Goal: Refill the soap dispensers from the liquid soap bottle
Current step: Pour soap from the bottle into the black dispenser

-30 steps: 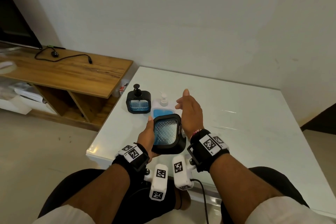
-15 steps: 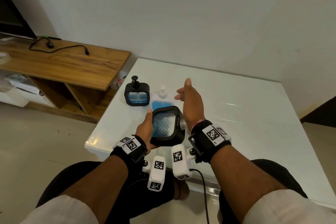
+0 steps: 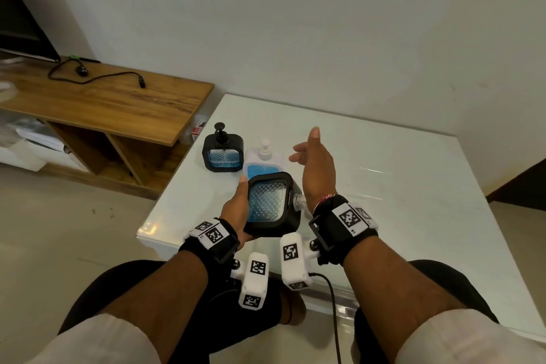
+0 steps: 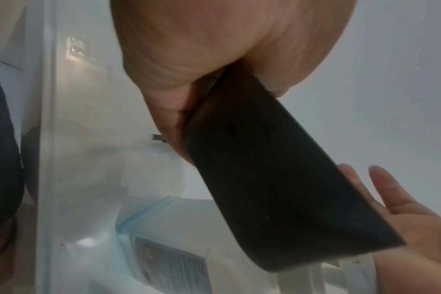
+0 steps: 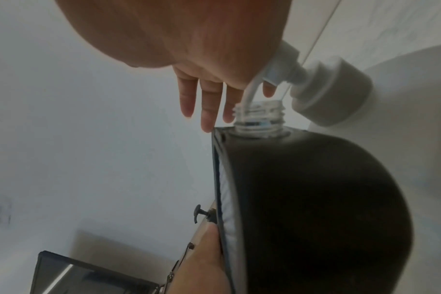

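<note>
Little has shifted over the last second: my view has swung a touch so the white tabletop (image 3: 384, 186) sits lower and more central, while my hands hold almost the same pose. Against the earlier views, my left hand (image 3: 236, 210) still cradles the black soap dispenser (image 3: 271, 204) tipped on its side above the near edge, its clear threaded neck (image 3: 299, 201) pointing toward my right wrist and its pump head gone, so the mouth is open. My left fingers wrap round the back of the case with the thumb pressed on its near rim. My right hand (image 3: 316, 162) has lifted slightly and hangs just beyond the neck, fingers straight and loosely spread, holding nothing. Behind it stands the liquid soap bottle (image 3: 261, 164), white with blue soap showing low in it and its pump (image 3: 264, 148) still screwed on; just left of it the second dispenser (image 3: 223, 152) stands upright, capped, roughly half blue. From the wrist view the open neck (image 5: 259, 117) looks wet with only a trace of blue, so I judge this one nearly empty and ready for filling. What follows, I reckon, is setting it upright and reaching my free hand to the bottle, whose pump must come off or be pressed before any soap moves
</note>
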The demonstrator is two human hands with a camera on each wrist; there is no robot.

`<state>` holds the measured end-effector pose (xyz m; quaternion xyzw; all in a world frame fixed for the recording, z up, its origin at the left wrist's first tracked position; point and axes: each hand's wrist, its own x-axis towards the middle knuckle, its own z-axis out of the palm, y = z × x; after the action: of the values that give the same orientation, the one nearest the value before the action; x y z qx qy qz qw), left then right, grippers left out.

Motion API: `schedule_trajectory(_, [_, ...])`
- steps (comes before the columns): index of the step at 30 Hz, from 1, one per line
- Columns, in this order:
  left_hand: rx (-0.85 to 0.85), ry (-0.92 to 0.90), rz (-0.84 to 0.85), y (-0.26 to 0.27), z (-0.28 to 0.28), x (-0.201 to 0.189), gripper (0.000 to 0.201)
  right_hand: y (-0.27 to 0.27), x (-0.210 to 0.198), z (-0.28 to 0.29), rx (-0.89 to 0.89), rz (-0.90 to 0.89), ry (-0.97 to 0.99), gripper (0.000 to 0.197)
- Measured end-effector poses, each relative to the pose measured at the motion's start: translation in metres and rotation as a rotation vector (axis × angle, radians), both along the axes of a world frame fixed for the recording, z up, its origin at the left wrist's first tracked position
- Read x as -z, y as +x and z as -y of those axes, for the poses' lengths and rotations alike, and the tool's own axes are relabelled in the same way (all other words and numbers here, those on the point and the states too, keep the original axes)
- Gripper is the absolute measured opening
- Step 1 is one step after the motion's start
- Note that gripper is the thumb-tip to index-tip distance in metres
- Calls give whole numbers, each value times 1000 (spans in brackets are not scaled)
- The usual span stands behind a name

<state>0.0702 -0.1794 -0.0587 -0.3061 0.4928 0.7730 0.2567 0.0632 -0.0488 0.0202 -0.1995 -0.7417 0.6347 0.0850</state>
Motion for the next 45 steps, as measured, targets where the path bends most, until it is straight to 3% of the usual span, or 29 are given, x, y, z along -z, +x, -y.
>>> schedule_trajectory(3, [2,-9,1,-1,-1,0,67,-2,1,-1,4,15,-16,64])
schedule_trajectory(9, [0,-12,-7,-2,-3,2,67,7,7,5,-57,-35,169,60])
schedule_trajectory(15, [-8,-39,-16,1,-1,-1,67,4,4,-3,-2,-7,-68,64])
schedule_trajectory(22, [-4,-50,-12,0,-5,-5,69,4,12,-1,10,-50,92,61])
schedule_trajectory(30, [-9,-66,-38,2,-3,-8,68,-6,5,-10,81,-14,-159,68])
schedule_trajectory(36, [9,-92,-24,2,-7,-12,67,3,15,0,85,-30,56,63])
schedule_trajectory(40, [14,-92,-43,6,-6,-15,64,1,9,-8,131,3,-125,66])
schedule_trajectory(45, [-16,-86,-54,4,-3,-12,69,1,3,-13,60,28,-245,65])
